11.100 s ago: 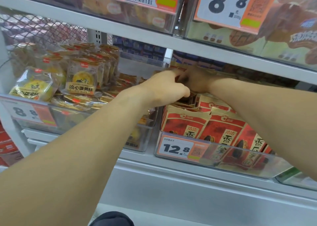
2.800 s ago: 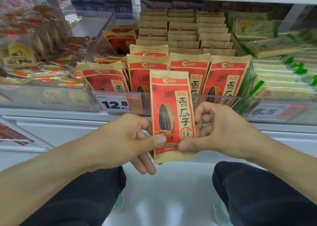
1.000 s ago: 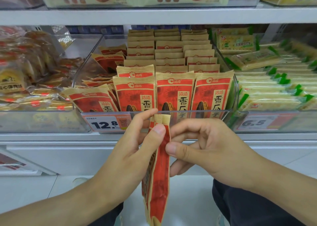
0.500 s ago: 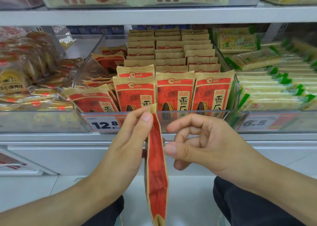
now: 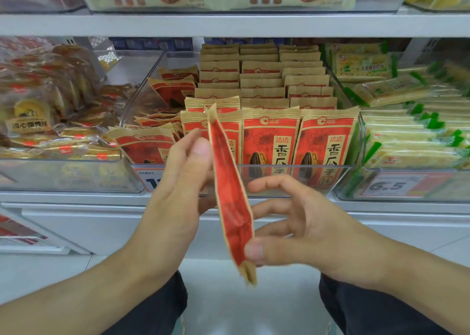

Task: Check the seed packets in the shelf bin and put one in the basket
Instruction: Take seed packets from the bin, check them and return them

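Right now the seed packet [image 5: 230,197] sits in the middle of the frame, turned edge-on to the camera so only its narrow red side gusset and tan sealed ends show. It hangs tilted, top end up near the shelf bin [image 5: 292,179] and bottom end low over the pale floor. The left hand [image 5: 178,195] pinches its upper part, thumb on the near side and fingers behind. The right hand [image 5: 300,230] has its fingers spread loosely, with the thumb tip against the lower edge of the packet; whether those fingers touch the far side cannot be told, since the packet hides that.

Judging by its look, the packet is a light paper-faced pouch, slim, somewhat stiff along the sealed ends and soft and shifting in the belly where the seeds lie. It should not be fragile, though the smooth face could slip from a light pinch. The flat sealed strip at top or bottom seems the surest place to hold, or a grip across the middle with thumb and fingers on opposite faces.

Behind it, the clear bin holds rows of matching red packets standing upright, with a price tag [image 5: 150,182] partly covered by the left hand. Yellow pastry packs [image 5: 30,121] fill the left of the frame, green-edged cracker packs [image 5: 412,141] the right. No basket is in view.
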Available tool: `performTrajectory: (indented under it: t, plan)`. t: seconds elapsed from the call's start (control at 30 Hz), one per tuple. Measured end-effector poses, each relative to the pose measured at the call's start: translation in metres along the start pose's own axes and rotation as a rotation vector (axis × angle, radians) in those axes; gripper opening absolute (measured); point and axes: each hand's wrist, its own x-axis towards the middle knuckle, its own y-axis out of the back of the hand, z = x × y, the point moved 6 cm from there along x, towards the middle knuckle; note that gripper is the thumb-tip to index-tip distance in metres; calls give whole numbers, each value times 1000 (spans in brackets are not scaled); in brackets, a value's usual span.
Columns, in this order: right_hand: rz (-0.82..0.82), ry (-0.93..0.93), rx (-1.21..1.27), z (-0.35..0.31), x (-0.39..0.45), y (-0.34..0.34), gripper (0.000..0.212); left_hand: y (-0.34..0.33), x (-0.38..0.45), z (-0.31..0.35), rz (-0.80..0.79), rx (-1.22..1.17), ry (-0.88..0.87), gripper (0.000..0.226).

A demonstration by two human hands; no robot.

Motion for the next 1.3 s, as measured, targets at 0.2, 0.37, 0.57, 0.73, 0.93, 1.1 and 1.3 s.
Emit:
performTrajectory:
  t: [0.2,0.37,0.57,0.73,0.93,1.1,1.3]
  plan:
    - [-8,119,13,-17,-6,18,36,-9,-19,6,-311,112,-122,93]
    - [-27,181,-35,-24,-11,24,17,-17,-23,7,-471,117,-128,104]
    - [-23,175,-79,-25,-10,26,15,-20,-22,5,-584,171,-95,113]
    - [81,149,-181,-21,-9,26,26,-22,-25,5,-660,197,-79,102]
    - [249,129,-417,-18,-14,20,56,-24,-29,6,-579,38,-9,58]
    - [309,145,-274,-12,-11,26,51,-16,-18,1,-354,-34,111,31]
    - [251,179,-154,-20,-11,24,50,-18,-22,5,-372,71,186,57]
